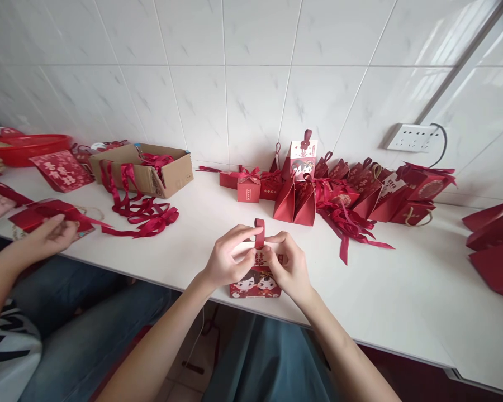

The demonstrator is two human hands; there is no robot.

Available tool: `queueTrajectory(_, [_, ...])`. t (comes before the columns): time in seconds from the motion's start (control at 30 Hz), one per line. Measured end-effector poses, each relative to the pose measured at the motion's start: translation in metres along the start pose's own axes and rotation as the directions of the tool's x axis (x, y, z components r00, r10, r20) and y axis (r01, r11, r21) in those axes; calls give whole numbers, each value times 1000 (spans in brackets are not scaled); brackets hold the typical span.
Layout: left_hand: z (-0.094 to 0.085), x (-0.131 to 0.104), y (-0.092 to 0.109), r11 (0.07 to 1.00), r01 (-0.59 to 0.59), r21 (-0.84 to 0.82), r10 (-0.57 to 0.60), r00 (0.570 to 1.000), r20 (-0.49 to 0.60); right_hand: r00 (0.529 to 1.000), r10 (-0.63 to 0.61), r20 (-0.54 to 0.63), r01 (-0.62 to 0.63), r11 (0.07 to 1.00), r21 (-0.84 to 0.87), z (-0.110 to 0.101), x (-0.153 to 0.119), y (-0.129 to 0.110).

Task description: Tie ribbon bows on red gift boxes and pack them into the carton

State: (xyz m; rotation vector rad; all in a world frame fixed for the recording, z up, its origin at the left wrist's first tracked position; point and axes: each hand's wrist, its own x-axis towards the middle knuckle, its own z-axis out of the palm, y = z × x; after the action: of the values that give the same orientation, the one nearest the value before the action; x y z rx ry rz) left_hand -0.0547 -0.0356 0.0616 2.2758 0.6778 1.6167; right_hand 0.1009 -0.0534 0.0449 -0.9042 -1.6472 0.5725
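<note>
A small red gift box (255, 286) with two cartoon faces and a white top panel stands at the table's front edge. From its top rises a dark red ribbon loop (259, 233). My left hand (230, 254) pinches the box's top from the left, thumb on the front panel and index finger by the loop. On the right side my right hand (288, 262) pinches the same top edge, its thumb pressed to the front and its index finger beside the loop. The fingers partly cover the upper panel.
Several finished-looking red boxes (294, 204) and a ribbon pile (347, 223) stand along the tiled wall. Left are a cardboard box (146, 181) with trailing red ribbon and a red basin (33, 148). A co-worker's hand (52, 237) holds ribbon over a red box. Large red bags (497, 245) lie right.
</note>
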Motion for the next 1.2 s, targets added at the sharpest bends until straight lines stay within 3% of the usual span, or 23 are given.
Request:
queueTrajectory(0.5, [3,-4,-1,999,46,-24,-46,999,-21,1000,5,-7,-5,1000,-10,1,2,0])
queueTrajectory(0.87, [3,-7,-1,977,164,-135,-163,987,18,1000,-3,-19,2,998,-56,0,2,-1])
queueTrajectory(1.2, [6,-7,-1,983,114,-146,-118,993,-20,998,-16,-59,14,999,-41,5,-1,3])
